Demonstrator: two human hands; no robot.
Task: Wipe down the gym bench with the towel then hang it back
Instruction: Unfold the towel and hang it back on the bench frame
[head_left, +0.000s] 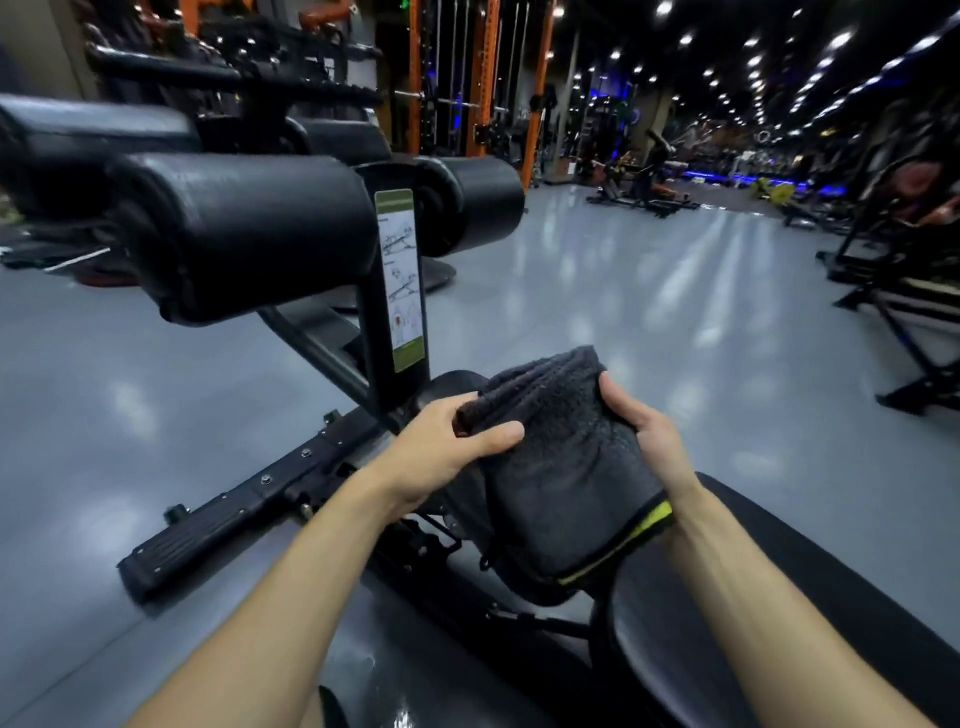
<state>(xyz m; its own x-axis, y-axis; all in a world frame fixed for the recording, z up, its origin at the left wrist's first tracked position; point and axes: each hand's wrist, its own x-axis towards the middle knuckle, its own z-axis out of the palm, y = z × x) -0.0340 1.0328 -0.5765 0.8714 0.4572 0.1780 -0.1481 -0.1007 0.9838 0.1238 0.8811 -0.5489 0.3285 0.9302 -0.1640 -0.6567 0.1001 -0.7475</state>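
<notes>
My left hand (457, 441) and right hand (649, 431) both gripping the dark folded towel (561, 467), above black bench pad (779, 571), glossy grey gym floor (571, 322), black roller pads (249, 228), ceiling lights (753, 62)

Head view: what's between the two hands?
Only the folded grey towel, held between the left hand and the right hand, above the bench.

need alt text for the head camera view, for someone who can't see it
Two bare hands hold a folded dark grey towel with a yellow-green edge above a black gym bench pad; the left hand pinches its left side and the right hand grips its right. Black roller pads, an instruction sticker and a glossy grey gym floor lie beyond.
</notes>
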